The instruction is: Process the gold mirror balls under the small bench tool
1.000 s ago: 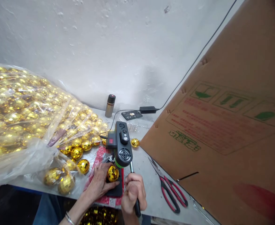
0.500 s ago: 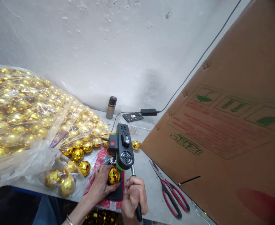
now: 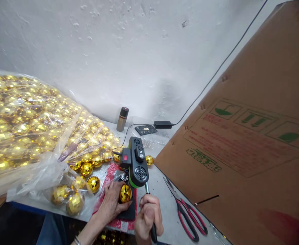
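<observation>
A gold mirrored ball [image 3: 125, 194] rests on the dark base plate of a small black machine [image 3: 139, 162] with round vents and a green edge. My left hand [image 3: 111, 200] curls around that ball, thumb at its near side and fingers behind it. Gripped in my right hand [image 3: 148, 216] is the lever [image 3: 154, 234] of the machine, a metal rod with a black handle. The ball's top lies just in front of the machine's head. Whether the machine touches it, I cannot tell. Red plastic sheeting [image 3: 112, 170] lies beneath the base.
A clear bag [image 3: 37, 115] packed with gold balls fills the left. Loose gold balls [image 3: 93, 184] lie before it. Red-handled scissors [image 3: 187, 217] lie right, beside a large cardboard box [image 3: 241, 136]. Behind stand a bottle [image 3: 122, 119], a remote-like panel [image 3: 146, 130] and a power adapter [image 3: 163, 125].
The whole view has shifted slightly, with everything a little lower and to the right. Both hands keep their holds on the ball and the lever.
</observation>
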Demonstrator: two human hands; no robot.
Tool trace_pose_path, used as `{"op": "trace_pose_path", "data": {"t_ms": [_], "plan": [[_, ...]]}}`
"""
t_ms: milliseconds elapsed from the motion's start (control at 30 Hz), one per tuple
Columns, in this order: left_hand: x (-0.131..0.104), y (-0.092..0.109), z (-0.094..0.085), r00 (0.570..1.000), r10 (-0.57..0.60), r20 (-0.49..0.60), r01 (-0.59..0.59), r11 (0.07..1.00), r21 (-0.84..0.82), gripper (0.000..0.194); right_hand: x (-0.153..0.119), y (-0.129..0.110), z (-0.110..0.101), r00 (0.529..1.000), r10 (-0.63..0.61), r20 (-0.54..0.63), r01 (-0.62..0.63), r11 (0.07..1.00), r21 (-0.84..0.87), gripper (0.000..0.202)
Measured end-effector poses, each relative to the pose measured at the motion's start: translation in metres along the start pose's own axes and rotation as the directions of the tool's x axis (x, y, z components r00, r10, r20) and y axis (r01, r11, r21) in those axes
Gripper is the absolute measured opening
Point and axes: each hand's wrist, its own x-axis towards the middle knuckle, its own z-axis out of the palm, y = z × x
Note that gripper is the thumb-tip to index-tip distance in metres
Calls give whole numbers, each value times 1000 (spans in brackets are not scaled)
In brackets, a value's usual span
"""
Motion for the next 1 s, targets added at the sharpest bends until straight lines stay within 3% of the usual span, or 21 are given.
{"op": "trace_pose_path", "data": {"t_ms": [133,367,567,800,900,1000], "plan": [[1,-2,4,999,27,-34,-27,1000,3,50,2,-2,-2,1000,4,12,-4,1000,-7,38],[3,-4,-3,999,35,15,-34,999,-10,51,4,1,-3,999,-19,26,20,999,-37,37],[5,-3,-4,999,41,-8,-41,999,24,50,-10,7,-11,992,-42,121,53,995,-88,37],[5,-3,-6,998,64,3,-64,997,32,47,-17,18,-10,983,-103,154,117,989,-86,35],[6,-6,-7,997,79,-2,-79,996,34,48,-9,12,-11,976,-116,182,129,990,-61,37],[8,-9,-5,996,86,-29,-85,995,46,48,10,-9,-7,989,-33,146,44,996,-74,37]]}}
